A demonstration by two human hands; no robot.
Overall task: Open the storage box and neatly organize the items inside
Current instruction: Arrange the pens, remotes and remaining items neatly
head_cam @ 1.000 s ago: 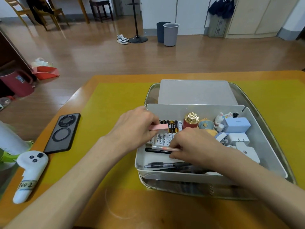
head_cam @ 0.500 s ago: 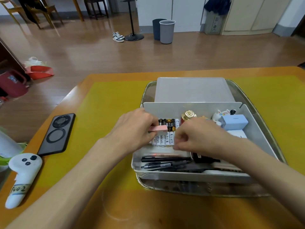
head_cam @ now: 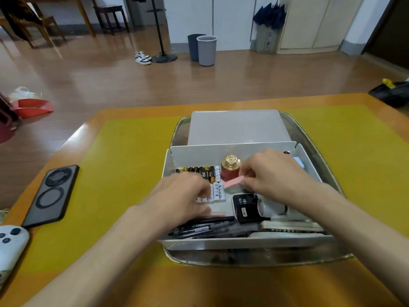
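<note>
While left hand (head_cam: 183,196) blurs over batteries (head_cam: 215,191), right hand (head_cam: 274,173) pinches pink eraser (head_cam: 233,182).

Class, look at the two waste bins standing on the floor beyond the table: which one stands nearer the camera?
The light grey bin: it stands in front of the dark blue bin and partly covers it.

Head-worn view, forward and down, close over storage box (head_cam: 221,151).

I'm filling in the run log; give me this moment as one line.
stage: sorting in open storage box | right hand: pinches pink eraser | left hand: over batteries, blurred
</note>
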